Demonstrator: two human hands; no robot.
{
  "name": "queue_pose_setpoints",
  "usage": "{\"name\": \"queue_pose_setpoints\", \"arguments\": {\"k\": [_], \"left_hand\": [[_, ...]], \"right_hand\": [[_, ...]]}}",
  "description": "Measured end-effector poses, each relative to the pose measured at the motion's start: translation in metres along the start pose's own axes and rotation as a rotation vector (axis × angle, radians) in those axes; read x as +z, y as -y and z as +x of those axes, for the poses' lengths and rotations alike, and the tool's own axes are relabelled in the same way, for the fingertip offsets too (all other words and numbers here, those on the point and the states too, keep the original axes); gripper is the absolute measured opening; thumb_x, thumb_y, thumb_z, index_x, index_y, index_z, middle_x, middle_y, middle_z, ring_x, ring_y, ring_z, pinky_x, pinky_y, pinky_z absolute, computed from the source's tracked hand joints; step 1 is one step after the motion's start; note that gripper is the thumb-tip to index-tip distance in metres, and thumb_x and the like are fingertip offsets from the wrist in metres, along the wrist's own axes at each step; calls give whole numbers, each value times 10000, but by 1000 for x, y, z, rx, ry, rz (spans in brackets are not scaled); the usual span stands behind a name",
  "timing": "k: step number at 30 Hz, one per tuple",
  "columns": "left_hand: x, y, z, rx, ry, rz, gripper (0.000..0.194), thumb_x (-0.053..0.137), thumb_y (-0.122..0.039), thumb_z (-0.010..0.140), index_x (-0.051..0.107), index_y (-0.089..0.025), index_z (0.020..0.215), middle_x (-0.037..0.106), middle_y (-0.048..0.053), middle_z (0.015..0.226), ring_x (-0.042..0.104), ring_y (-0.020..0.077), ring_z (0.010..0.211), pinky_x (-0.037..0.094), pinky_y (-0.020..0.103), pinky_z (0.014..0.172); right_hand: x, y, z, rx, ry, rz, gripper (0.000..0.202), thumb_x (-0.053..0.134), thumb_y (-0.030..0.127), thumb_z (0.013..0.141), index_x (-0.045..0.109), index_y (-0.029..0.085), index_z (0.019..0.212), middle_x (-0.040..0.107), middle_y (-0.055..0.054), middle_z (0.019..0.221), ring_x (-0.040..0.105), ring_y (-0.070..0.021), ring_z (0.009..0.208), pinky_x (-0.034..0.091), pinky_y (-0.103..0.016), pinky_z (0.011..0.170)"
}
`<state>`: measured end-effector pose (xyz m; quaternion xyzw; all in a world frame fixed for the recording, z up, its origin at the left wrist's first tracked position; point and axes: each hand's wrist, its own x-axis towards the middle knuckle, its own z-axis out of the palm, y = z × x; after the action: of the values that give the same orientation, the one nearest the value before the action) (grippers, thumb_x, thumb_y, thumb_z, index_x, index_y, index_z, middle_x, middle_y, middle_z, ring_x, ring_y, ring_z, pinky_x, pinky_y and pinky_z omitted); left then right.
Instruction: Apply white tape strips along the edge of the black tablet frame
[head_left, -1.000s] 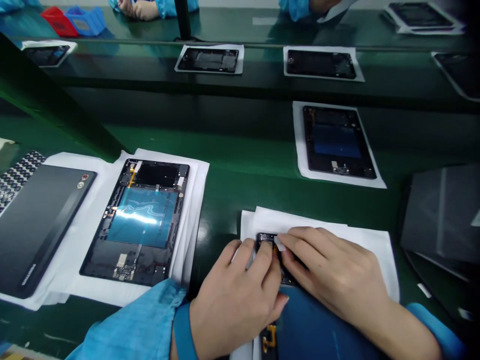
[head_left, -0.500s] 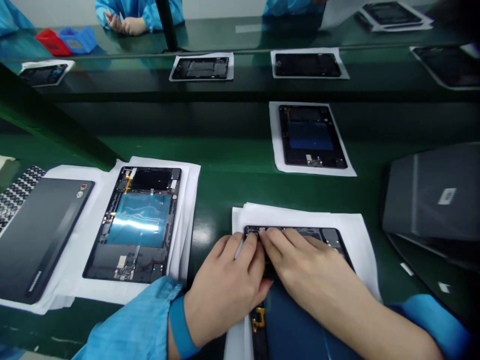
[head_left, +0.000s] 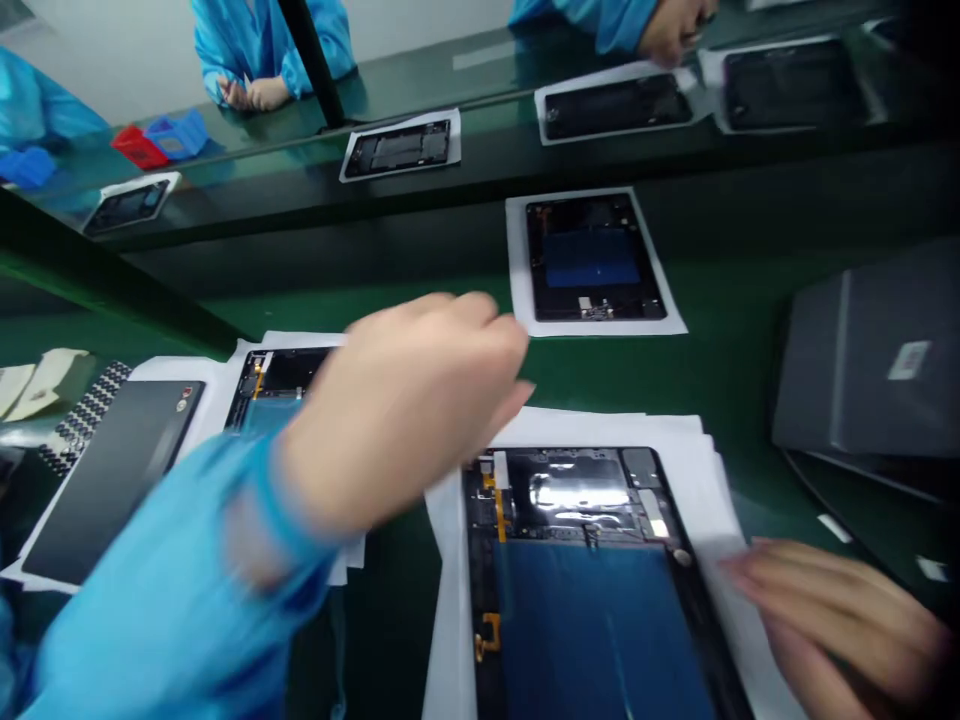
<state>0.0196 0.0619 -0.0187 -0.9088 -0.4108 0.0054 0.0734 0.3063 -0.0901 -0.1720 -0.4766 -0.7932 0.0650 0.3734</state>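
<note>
Both my hands have left the tablet: left hand raised at 10 o'clock, right hand released at its 3 o'clock edge; left's grip blurred, cannot tell.

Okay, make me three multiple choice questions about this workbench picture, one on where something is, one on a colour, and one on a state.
1. The right hand is:
A. at the right edge of the near open tablet
B. on the red bin
C. on the grey box

2. The sleeve on the left hand is:
A. white
B. blue
C. black

3. The left hand is:
A. flat on the mat
B. raised and empty
C. gripping a screwdriver

Key: A, its fingers lie beside the tablet's frame; B, the cuff is light blue; B, it is blurred above the bench holding nothing.
</note>
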Motion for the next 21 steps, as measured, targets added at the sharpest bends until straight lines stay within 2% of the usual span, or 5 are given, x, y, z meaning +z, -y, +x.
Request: {"name": "queue_pose_setpoints", "arguments": {"k": [5,11,14,17,21], "left_hand": [[96,-20,152,174,239,-9,322,678,-300,832,653,-114,1095,671,113,1051,659,294,996,534,352,777],[133,-24,181,206,318,66,270,475,-76,878,676,-118,1053,701,144,1032,684,277,966,521,335,789],[115,-20,187,197,332,100,237,497,-67,852,690,-113,983,710,146,971,691,282,928,519,331,770],[64,-23,167,191,260,128,207,486,-88,852,679,-105,926,701,149,923,689,286,876,519,350,752],[-3,-53,62,261,-8,49,202,439,-180,880,632,-170,819,625,74,729,616,237,604,500,359,580]], "right_hand": [[7,-13,27,68,-149,20,203,555,87,863,653,224,976,678,-33,876,661,-182,781,560,-330,670],[12,-21,28,64,-120,30,196,553,99,875,652,191,1016,679,-51,905,649,-162,817,550,-295,710],[11,-22,29,68,-120,13,199,550,83,876,642,182,1021,677,-48,896,640,-154,821,546,-291,723],[3,-20,29,71,-154,-18,204,548,68,871,633,176,1022,671,-46,883,634,-149,806,543,-289,709],[-25,-28,16,115,-285,-220,221,576,63,850,627,185,1027,669,-55,898,633,-162,805,535,-299,698]]}}
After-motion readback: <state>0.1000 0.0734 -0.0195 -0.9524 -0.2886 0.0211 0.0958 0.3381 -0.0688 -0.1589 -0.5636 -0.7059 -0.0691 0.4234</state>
